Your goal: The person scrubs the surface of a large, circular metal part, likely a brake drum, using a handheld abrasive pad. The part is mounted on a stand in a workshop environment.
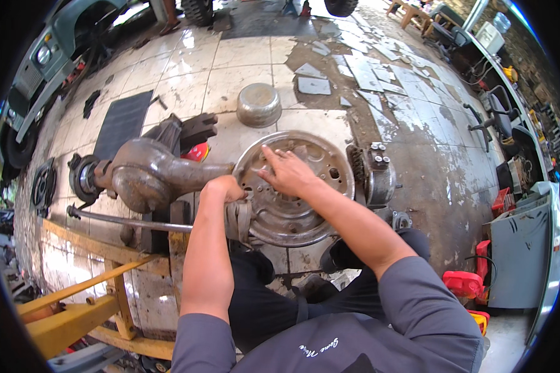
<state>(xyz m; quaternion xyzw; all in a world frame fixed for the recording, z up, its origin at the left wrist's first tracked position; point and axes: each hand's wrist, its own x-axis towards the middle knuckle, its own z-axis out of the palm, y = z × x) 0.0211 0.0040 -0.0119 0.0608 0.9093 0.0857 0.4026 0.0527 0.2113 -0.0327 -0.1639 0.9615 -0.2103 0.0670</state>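
A large round brake backing plate (290, 231) of worn, brown-stained metal lies before me, with holes around its middle. My right hand (287, 172) rests on it, fingers spread and the palm down. At its left edge my left hand (226, 188) is closed; whatever its fingers grip is hidden. Just below that hand, a grey-beige cloth-like bundle (238, 220) sits against the plate's edge. The narrow end of a rusty axle housing (152, 175) reaches the plate from the left. A ribbed metal hub (379, 180) stands close by on the right.
Beyond the plate sits a round metal drum (259, 104) on the tiles. A long steel shaft (130, 219) lies to the left, above a yellow frame (99, 301). Broken tiles (367, 71) cover the floor at far right. A red jack-like tool (464, 283) and grey cabinet (518, 252) stand at right.
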